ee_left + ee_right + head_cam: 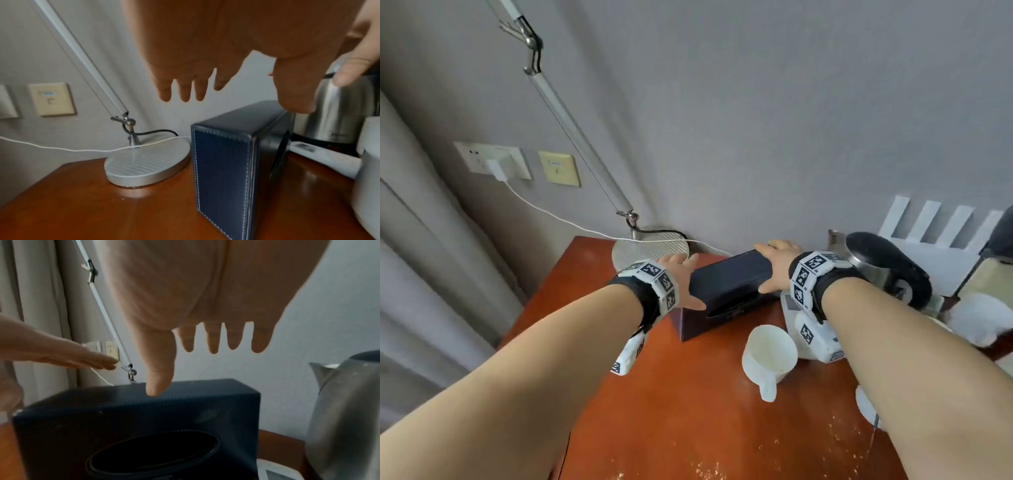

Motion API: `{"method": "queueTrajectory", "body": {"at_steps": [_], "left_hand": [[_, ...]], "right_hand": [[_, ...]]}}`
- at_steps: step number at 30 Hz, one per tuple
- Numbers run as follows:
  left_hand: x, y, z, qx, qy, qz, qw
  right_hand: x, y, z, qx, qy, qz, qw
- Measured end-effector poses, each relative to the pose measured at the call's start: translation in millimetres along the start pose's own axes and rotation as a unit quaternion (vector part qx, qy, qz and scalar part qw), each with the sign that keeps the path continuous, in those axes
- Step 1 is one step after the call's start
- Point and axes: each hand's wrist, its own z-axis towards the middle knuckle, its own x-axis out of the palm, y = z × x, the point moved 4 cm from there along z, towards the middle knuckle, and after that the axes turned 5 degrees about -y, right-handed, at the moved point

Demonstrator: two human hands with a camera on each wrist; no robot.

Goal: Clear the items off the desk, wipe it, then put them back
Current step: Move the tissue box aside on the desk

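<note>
Both hands are out over the dark blue tissue box (729,284), which stands at the centre of the head view on the reddish-brown worktop (688,411), its oval opening facing the camera. The left hand (681,277) sits at the box's left end, fingers straight and spread, thumb down by the near corner; whether the palm actually presses the side I cannot tell. From the left wrist view the fingers (183,87) hang loose above the stitched end panel (222,165), so that grip is wide and holding nothing.

The right hand (777,263) lies at the box's right end, fingers stretched along the far top edge, thumb down the near side. In the right wrist view the thumb (158,369) reaches the top face of the box (133,415) while the four fingers hang straight beyond it: a wide grip too, nothing pinched.

Just left of the box, in the middle of the head view, stands the lamp base (650,250), with a white cable (544,209) running across it from the wall socket at left. At the right, the steel kettle (887,270) sits near the box. Below the box, lower right of centre, stands a white mug (770,353), handle toward the camera.
</note>
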Motion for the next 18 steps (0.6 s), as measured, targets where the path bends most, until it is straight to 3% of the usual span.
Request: {"method": "queueTrajectory", "body": {"at_steps": [5,10,18], "left_hand": [[19,-7,18,0.039,0.038,-0.012,0.998],[27,-11,28,0.038,0.018,-0.027,0.999],[21,-13,24,0.009,0.023,-0.021,0.999]], "right_hand": [[13,11,31,0.000,0.037,-0.042,0.998],[25,7,54,-0.034,0.063,-0.108,0.992],[21,4,57,-0.099,0.021,-0.152,0.983]]}}
